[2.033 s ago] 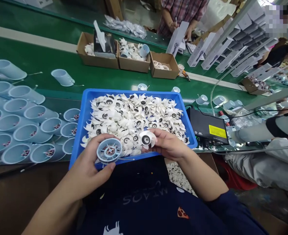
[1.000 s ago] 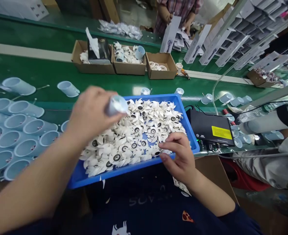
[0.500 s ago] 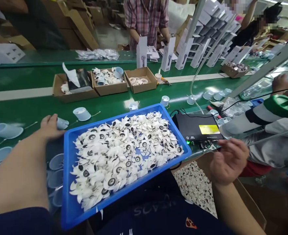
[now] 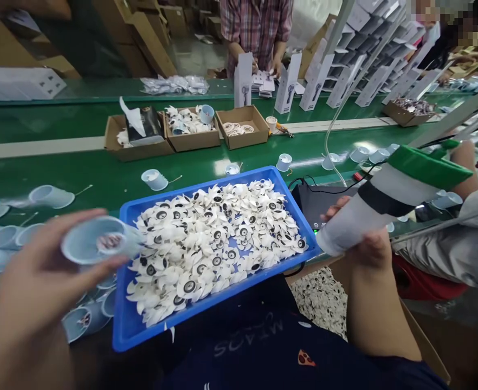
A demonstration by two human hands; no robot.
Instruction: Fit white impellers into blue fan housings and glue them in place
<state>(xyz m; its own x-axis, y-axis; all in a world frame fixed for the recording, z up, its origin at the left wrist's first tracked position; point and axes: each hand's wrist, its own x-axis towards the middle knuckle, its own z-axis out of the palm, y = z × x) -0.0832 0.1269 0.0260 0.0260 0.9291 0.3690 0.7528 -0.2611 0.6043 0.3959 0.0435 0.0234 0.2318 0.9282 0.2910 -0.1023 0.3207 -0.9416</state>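
Note:
My left hand (image 4: 39, 271) is closed around a light blue plastic cup-shaped housing (image 4: 82, 246), its open end facing me and copper-coloured parts inside. The housing is raised at the left end of a blue tray (image 4: 119, 330), which is heaped with white fan blades (image 4: 206, 244) with dark round hubs. My right hand (image 4: 371, 249) grips a tall, frosted bottle (image 4: 350, 222) with a black band and a green top. The bottle leans to the right and hides part of the hand. Its lower end is near the tray's right corner.
More blue housings (image 4: 3, 235) crowd the left. A black control box (image 4: 310, 200) is partly behind the bottle. Cardboard boxes of parts (image 4: 245, 130) stand along the green bench (image 4: 206, 170). A carton of fan blades (image 4: 320, 298) is below right. Co-workers stand across and at right.
My left hand has lifted a blue housing from the bench towards me. My right hand, empty before, now grasps the bottle, which has moved left towards the tray. The view has shifted slightly.

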